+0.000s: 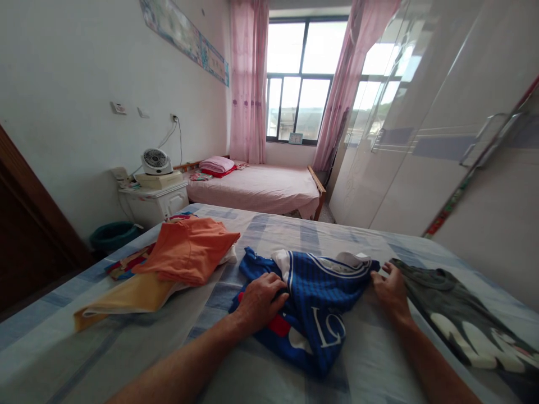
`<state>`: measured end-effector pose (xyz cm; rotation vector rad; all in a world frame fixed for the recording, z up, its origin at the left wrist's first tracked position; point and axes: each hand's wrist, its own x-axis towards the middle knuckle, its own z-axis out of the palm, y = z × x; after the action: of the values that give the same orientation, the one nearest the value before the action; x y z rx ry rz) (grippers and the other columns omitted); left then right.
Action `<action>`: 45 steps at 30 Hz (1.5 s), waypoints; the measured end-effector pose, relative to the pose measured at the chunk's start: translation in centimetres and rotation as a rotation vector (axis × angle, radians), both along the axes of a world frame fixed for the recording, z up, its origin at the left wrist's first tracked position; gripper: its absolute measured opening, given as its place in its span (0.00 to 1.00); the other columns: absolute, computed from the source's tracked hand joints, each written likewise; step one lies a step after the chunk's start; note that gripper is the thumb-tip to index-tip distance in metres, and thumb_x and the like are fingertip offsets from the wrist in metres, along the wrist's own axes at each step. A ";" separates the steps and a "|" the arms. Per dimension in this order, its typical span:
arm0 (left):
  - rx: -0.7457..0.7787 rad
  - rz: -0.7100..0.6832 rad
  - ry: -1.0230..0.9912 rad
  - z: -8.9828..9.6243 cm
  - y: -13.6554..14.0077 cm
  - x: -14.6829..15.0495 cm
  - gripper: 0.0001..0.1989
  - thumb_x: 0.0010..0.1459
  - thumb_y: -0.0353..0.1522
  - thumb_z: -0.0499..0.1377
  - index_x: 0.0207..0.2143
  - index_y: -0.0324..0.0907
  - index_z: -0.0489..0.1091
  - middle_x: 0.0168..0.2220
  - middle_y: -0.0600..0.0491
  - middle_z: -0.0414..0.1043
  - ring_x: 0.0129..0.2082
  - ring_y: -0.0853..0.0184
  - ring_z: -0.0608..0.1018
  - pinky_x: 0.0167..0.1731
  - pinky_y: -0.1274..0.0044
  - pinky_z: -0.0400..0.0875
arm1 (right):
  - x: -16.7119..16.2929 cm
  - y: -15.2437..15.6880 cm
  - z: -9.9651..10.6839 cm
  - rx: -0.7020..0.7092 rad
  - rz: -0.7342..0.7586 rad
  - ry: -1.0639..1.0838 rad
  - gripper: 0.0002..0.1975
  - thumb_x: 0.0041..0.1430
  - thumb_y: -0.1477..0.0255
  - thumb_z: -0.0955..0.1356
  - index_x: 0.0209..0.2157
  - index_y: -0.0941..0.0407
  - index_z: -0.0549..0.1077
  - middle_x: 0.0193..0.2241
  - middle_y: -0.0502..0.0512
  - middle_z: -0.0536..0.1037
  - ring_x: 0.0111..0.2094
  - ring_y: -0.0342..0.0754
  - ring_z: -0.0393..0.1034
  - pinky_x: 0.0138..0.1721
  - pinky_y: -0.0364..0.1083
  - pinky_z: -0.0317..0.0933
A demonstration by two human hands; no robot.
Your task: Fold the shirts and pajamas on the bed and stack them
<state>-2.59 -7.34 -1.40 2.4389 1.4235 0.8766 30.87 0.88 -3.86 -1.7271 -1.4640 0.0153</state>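
Observation:
A blue shirt (pixel 311 286) with white trim, darker stripes and white lettering lies partly folded on the bed in front of me. On its left part is my left hand (pixel 263 300), fingers curled down on the fabric. My right hand (pixel 391 285) pinches the shirt's upper right corner between thumb and fingers. Just beyond that hand, a dark grey shirt (pixel 458 306) with a large white print is spread out at the right. Part of the blue shirt's left side is hidden under my left hand, and some red and white print shows there.
A pile with an orange garment (pixel 189 247) and a yellow one (pixel 126 297) lies to the left on the checked bedsheet (pixel 168 348). Behind are a pink bed (pixel 261 185), a nightstand (pixel 155 202) with a fan (pixel 155 161), and a green bin (pixel 113 235). A glossy wardrobe (pixel 404 168) stands at right.

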 end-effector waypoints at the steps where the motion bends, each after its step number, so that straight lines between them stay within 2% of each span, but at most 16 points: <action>1: 0.009 0.009 -0.008 0.0 0.0 0.0 0.08 0.59 0.33 0.55 0.39 0.44 0.72 0.40 0.52 0.72 0.42 0.64 0.73 0.45 0.72 0.68 | -0.4 -0.3 0.2 -0.013 -0.024 -0.034 0.29 0.55 0.63 0.58 0.56 0.61 0.57 0.49 0.70 0.67 0.41 0.56 0.72 0.43 0.55 0.67; 6: 0.063 0.104 -0.050 0.3 1.2 -0.7 0.12 0.57 0.30 0.55 0.43 0.44 0.72 0.49 0.49 0.70 0.50 0.62 0.72 0.51 0.70 0.67 | -2.0 -1.5 0.7 -0.101 0.055 -0.187 0.28 0.54 0.68 0.58 0.57 0.60 0.58 0.56 0.67 0.61 0.57 0.58 0.58 0.53 0.55 0.59; 8: 0.042 0.162 -0.033 0.9 2.7 -0.9 0.15 0.58 0.32 0.54 0.47 0.42 0.70 0.53 0.47 0.67 0.52 0.61 0.71 0.53 0.69 0.65 | -1.8 -1.5 0.6 -0.128 0.056 -0.212 0.29 0.54 0.69 0.58 0.58 0.61 0.57 0.56 0.67 0.62 0.56 0.57 0.60 0.51 0.54 0.59; 11: -0.047 0.235 0.049 1.7 5.6 -0.4 0.21 0.60 0.37 0.53 0.53 0.37 0.66 0.56 0.41 0.64 0.56 0.58 0.67 0.55 0.69 0.62 | -1.0 -1.3 0.5 -0.174 0.085 -0.232 0.23 0.55 0.67 0.58 0.51 0.60 0.65 0.48 0.65 0.69 0.48 0.56 0.67 0.47 0.53 0.61; 15: -0.145 0.256 0.098 1.9 9.0 1.5 0.22 0.51 0.38 0.60 0.48 0.37 0.69 0.48 0.41 0.72 0.52 0.55 0.71 0.51 0.68 0.64 | -0.3 -0.9 0.6 -0.186 0.139 -0.157 0.15 0.54 0.65 0.59 0.36 0.57 0.72 0.35 0.59 0.75 0.38 0.54 0.70 0.42 0.51 0.61; 19: -0.170 0.231 0.038 2.7 9.8 3.6 0.06 0.50 0.30 0.58 0.31 0.40 0.74 0.32 0.47 0.76 0.39 0.59 0.76 0.42 0.73 0.68 | -0.5 -0.8 0.7 -0.128 0.094 0.011 0.16 0.50 0.64 0.60 0.36 0.56 0.72 0.35 0.59 0.77 0.38 0.54 0.71 0.42 0.51 0.61; 22: -0.117 0.154 -0.043 5.4 9.5 3.9 0.08 0.55 0.33 0.53 0.30 0.41 0.72 0.29 0.52 0.74 0.34 0.66 0.75 0.37 0.78 0.67 | -0.6 -0.7 0.6 -0.113 0.063 0.080 0.19 0.51 0.62 0.60 0.39 0.58 0.71 0.37 0.61 0.77 0.36 0.53 0.71 0.42 0.51 0.61; 24: -0.052 0.105 -0.240 7.6 9.2 3.2 0.10 0.58 0.35 0.51 0.32 0.41 0.70 0.29 0.54 0.73 0.32 0.69 0.73 0.34 0.80 0.66 | -0.8 -0.7 0.7 -0.105 0.061 0.125 0.21 0.51 0.61 0.60 0.42 0.59 0.70 0.40 0.62 0.76 0.35 0.51 0.72 0.42 0.51 0.62; 27: 0.030 0.113 -0.785 10.4 9.2 0.8 0.11 0.57 0.38 0.53 0.31 0.39 0.68 0.26 0.56 0.68 0.26 0.71 0.69 0.28 0.81 0.64 | -1.7 -1.1 1.3 -0.104 0.098 0.178 0.22 0.52 0.60 0.60 0.44 0.58 0.69 0.41 0.60 0.76 0.34 0.49 0.72 0.39 0.48 0.64; 30: 0.079 0.276 -1.228 11.4 9.4 -2.4 0.11 0.52 0.38 0.59 0.29 0.39 0.66 0.22 0.59 0.64 0.21 0.74 0.65 0.23 0.81 0.62 | -3.6 -2.2 2.6 -0.156 0.222 0.239 0.22 0.53 0.58 0.61 0.43 0.59 0.68 0.37 0.59 0.76 0.33 0.48 0.72 0.36 0.46 0.63; 32: 0.123 0.367 -1.405 11.2 9.3 -4.4 0.10 0.51 0.37 0.60 0.30 0.40 0.65 0.22 0.60 0.63 0.20 0.75 0.64 0.23 0.80 0.61 | -5.5 -3.5 3.7 -0.274 0.420 0.227 0.20 0.55 0.57 0.61 0.39 0.59 0.71 0.32 0.56 0.76 0.32 0.47 0.71 0.34 0.45 0.62; 35: 0.124 0.431 -1.549 10.8 8.7 -6.2 0.07 0.53 0.31 0.59 0.32 0.39 0.64 0.23 0.61 0.64 0.20 0.75 0.66 0.25 0.80 0.62 | -8.9 -6.2 5.1 -0.486 0.748 0.117 0.21 0.57 0.56 0.61 0.35 0.58 0.74 0.28 0.53 0.76 0.31 0.46 0.70 0.33 0.44 0.61; 37: 0.051 0.419 -1.639 10.7 8.4 -6.6 0.03 0.53 0.27 0.57 0.31 0.39 0.64 0.21 0.61 0.63 0.20 0.75 0.66 0.25 0.80 0.61 | -11.3 -8.2 5.6 -0.544 0.823 0.030 0.21 0.56 0.55 0.62 0.38 0.57 0.75 0.31 0.53 0.77 0.32 0.47 0.70 0.34 0.45 0.61; 40: -0.059 0.336 -1.738 11.2 8.2 -6.1 0.05 0.51 0.24 0.55 0.26 0.40 0.61 0.19 0.62 0.62 0.19 0.75 0.66 0.24 0.81 0.61 | -14.6 -10.8 5.5 -0.533 0.773 -0.130 0.30 0.50 0.52 0.66 0.48 0.58 0.71 0.43 0.60 0.75 0.41 0.53 0.71 0.42 0.49 0.61; 43: -0.171 0.193 -1.751 11.8 8.0 -4.4 0.05 0.48 0.24 0.56 0.24 0.40 0.62 0.21 0.60 0.65 0.22 0.74 0.69 0.27 0.81 0.64 | -17.7 -12.3 4.7 -0.498 0.709 -0.262 0.43 0.44 0.51 0.70 0.57 0.62 0.62 0.56 0.70 0.65 0.55 0.61 0.62 0.52 0.53 0.57; 45: -0.237 0.094 -1.742 12.2 7.7 -2.9 0.03 0.48 0.24 0.56 0.26 0.39 0.65 0.24 0.58 0.69 0.24 0.73 0.72 0.29 0.80 0.67 | -19.4 -12.3 3.9 -0.433 0.663 -0.306 0.41 0.44 0.56 0.71 0.57 0.61 0.62 0.56 0.69 0.65 0.55 0.61 0.62 0.52 0.54 0.56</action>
<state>-5.54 0.39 10.75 0.6502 0.7248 1.8610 11.43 -11.46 0.04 -1.5233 -2.3439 0.4659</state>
